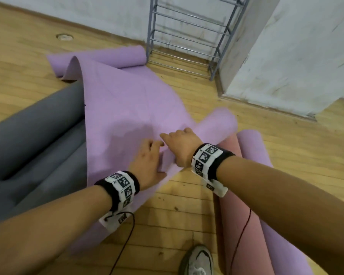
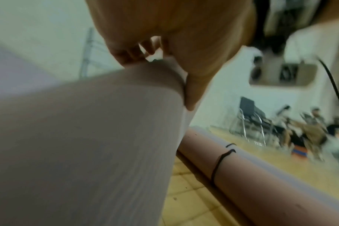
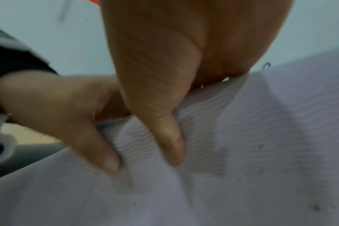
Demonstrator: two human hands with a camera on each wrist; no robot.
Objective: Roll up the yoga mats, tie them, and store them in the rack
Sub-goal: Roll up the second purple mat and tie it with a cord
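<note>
A purple yoga mat (image 1: 127, 100) lies unrolled and rumpled across the wooden floor, its far end curled near the rack (image 1: 187, 36). My left hand (image 1: 147, 159) and right hand (image 1: 181, 145) sit side by side on its near edge, fingers curled over a fold of the mat. In the left wrist view my left hand (image 2: 184, 38) grips the top of the folded mat (image 2: 87, 137). The right wrist view shows my right hand (image 3: 155, 68) with its thumb pressed into the mat (image 3: 242, 152), the left hand (image 3: 58, 107) beside it.
A grey mat (image 1: 38, 135) lies loosely folded at the left. A rolled pink mat (image 1: 228, 235) with a black tie (image 2: 217, 165) and a rolled purple mat (image 1: 252, 143) lie at the right. A white pillar (image 1: 286, 56) stands beside the metal rack. My shoe (image 1: 197, 259) is below.
</note>
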